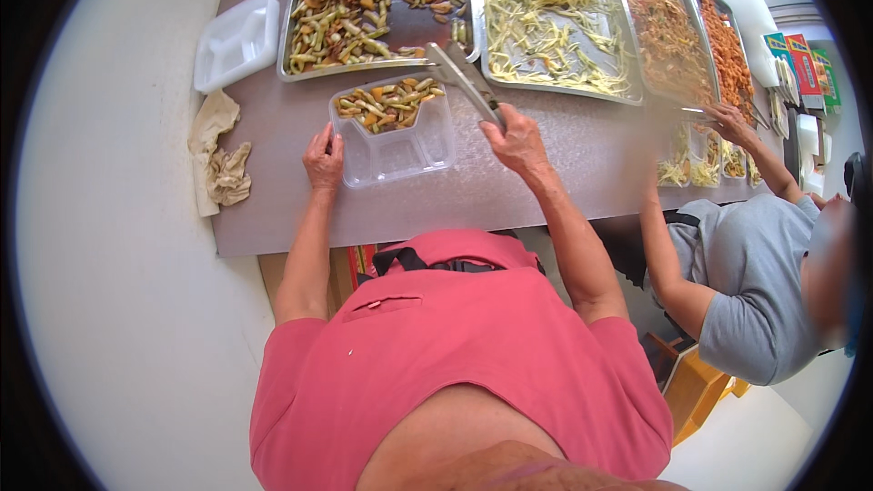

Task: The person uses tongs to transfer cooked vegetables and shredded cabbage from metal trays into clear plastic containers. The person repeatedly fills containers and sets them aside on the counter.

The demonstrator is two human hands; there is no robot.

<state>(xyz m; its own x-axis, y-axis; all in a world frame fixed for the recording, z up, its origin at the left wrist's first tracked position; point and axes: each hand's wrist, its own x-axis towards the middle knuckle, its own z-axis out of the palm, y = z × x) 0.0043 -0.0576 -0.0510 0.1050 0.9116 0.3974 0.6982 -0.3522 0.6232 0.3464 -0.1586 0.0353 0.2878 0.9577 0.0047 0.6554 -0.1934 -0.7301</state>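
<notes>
A clear plastic compartment tray lies on the table in front of me, its far compartment filled with chopped cooked vegetables. My left hand grips the tray's left edge between thumb and fingers. In my right hand is a pair of metal tongs, closed around the handle end. The tongs point up and left, their tips near the front rim of a large metal pan of the same vegetables. No food shows clearly at the tips.
At the left stand stacked white trays beside a crumpled cloth. Further right are a pan of pale shredded vegetables and two more food pans. A co-worker in a grey shirt works close on my right, with filled trays before them.
</notes>
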